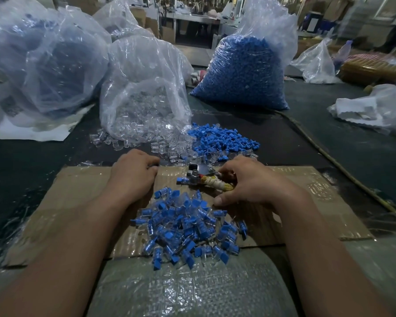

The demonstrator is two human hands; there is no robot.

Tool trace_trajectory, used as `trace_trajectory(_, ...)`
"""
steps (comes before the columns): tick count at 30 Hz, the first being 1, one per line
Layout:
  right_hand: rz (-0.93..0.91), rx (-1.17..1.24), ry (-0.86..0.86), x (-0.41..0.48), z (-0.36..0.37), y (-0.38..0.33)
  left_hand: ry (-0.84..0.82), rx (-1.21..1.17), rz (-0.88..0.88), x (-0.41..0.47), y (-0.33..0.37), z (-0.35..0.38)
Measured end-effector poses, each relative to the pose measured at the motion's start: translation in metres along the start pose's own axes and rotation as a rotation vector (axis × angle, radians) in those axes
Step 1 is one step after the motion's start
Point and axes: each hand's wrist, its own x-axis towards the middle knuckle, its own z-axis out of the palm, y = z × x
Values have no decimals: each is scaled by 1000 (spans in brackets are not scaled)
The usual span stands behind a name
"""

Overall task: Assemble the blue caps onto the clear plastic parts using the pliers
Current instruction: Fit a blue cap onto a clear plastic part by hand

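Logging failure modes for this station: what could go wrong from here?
The finished pile lies close to the pliers the right hand grips; a sweep could scatter it. Loose blue caps and clear parts mingle at their edges, so mis-picks seem likely. The left hand rests near the pliers' head: possible pinch.

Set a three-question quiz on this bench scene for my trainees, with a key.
1. True or false: the right hand grips the pliers.
2. The finished pile lies mostly on: A cardboard, B a tray, C a bag.
3. Fill in: the loose caps beyond the pliers are ____ in colour.
Key: 1 true; 2 A; 3 blue.
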Motion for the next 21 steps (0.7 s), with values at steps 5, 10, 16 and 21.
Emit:
trace_trajectory(5,14,171,-3,0,-2,5,204,-271,-54,-9,5,-2)
trace_trajectory(10,19,182,339,12,-3,12,245,-446,-7,-12,11,-6)
trace_trajectory(16,56,38,438,35,2,16,180,-711,-8,-18,21,-10)
trace_trajectory(21,98,-64,341,47,9,17,118,-838,-32,-18,23,-11)
